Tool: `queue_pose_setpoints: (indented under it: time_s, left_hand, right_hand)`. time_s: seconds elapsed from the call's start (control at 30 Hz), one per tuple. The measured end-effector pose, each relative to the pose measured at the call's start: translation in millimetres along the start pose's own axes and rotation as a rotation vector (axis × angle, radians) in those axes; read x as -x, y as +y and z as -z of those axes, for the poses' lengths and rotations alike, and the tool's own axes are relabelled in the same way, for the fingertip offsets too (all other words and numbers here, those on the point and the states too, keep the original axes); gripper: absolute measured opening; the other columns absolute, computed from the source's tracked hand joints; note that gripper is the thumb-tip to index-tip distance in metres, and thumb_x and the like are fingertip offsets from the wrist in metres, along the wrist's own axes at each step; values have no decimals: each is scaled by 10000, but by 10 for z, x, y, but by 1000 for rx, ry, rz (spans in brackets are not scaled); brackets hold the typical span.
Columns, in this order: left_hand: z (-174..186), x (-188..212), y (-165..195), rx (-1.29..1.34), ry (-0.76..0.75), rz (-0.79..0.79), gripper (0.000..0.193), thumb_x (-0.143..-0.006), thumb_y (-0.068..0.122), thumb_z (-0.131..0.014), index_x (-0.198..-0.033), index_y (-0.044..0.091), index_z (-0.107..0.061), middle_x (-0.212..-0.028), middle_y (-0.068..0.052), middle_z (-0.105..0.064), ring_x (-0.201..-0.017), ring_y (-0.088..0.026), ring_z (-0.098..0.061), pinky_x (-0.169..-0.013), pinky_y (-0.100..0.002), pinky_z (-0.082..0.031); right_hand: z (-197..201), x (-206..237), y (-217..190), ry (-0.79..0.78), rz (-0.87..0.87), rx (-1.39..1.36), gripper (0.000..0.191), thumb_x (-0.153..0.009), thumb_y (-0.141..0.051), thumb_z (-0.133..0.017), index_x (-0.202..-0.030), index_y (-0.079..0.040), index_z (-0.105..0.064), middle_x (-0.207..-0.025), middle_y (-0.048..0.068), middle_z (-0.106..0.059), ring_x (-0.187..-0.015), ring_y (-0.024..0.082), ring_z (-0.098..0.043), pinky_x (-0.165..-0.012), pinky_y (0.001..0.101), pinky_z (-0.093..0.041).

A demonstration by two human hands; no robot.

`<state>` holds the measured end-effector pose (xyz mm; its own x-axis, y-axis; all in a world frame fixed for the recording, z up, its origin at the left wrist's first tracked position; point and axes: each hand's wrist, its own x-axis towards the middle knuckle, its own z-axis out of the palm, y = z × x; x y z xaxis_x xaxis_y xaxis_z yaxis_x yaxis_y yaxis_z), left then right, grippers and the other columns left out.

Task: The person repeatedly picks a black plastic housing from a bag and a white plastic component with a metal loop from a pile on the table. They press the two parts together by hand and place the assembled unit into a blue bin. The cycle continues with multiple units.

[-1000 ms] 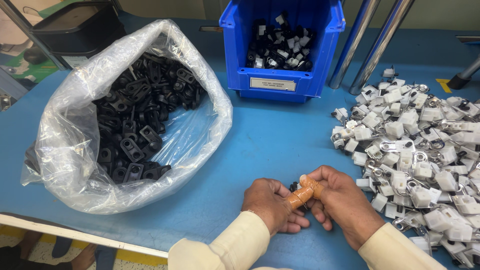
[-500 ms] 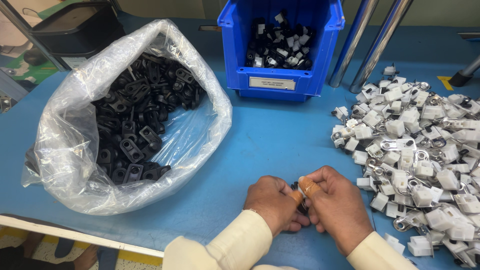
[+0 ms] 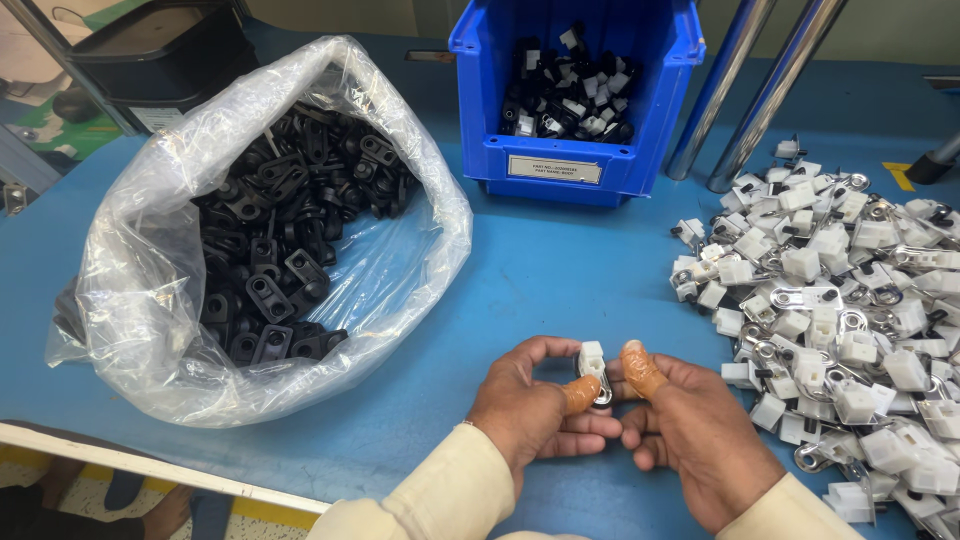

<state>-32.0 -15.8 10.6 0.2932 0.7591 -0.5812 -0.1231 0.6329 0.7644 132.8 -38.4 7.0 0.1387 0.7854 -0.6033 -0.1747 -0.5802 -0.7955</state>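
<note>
Pinching a small white clip (image 3: 592, 360) between both capped thumbs, the left hand (image 3: 535, 415) and right hand (image 3: 690, 430) should, I judge, press squarely together, keeping it just above the blue table (image 3: 540, 280).

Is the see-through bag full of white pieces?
No, the clear plastic bag holds black pieces; the white pieces lie in a loose pile on the blue table.

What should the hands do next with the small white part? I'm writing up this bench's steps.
Probably carry the white part, pinched between left hand and right hand, up to the blue bin, which holds similar black-and-white pieces.
</note>
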Motion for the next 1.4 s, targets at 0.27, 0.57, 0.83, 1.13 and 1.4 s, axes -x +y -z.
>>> queue_pose_setpoints:
  time_s: [0.27, 0.57, 0.83, 1.13, 1.4]
  left_hand:
    - [40, -32, -136, -77, -141, -97, 558, -938, 41, -657, -1471, 118, -513, -997, -165, -744, -782, -207, -771, -625, -271, -659]
    - [3, -8, -170, -132, -130, -127, 488, -901, 33, -708, -1374, 96, -608, -899, -148, -753, -700, -206, -764, -553, -270, -631]
    - [-89, 44, -135, -268, 58, -191, 420, -868, 35, -746, -1278, 100, -679, -832, -116, -767, -639, -174, -765, -503, -262, -610]
    - [-69, 33, -37, -81, 115, -120, 465, -908, 16, -672, -1358, 84, -575, -892, -145, -756, -693, -196, -773, -568, -289, -650]
    - [-150, 87, 3, -163, 114, -181, 453, -895, 22, -706, -1328, 61, -582, -851, -164, -756, -663, -209, -778, -517, -277, -624]
  right_hand:
    - [257, -223, 6, -100, -195, -35, 202, -945, -250, -659, -941, -48, -660, -714, 21, -575, -542, 78, -451, -400, 225, -283]
    - [271, -235, 188, -37, -74, -50, 222, -955, -206, -665, -901, 9, -649, -652, 35, -538, -488, 94, -385, -379, 255, -228]
    - [-38, -88, 424, 301, 494, 279, 143, -944, -129, -688, -1012, -7, -719, -622, 78, -573, -452, 127, -451, -409, 266, -304]
    - [82, 34, 414, 90, 299, 399, 302, -992, -240, -677, -1276, -155, -737, -645, 105, -648, -496, 141, -517, -412, 264, -419]
    - [62, -119, 298, 14, 87, -84, 216, -924, -181, -707, -992, 24, -708, -665, 42, -617, -510, 88, -465, -400, 239, -300]
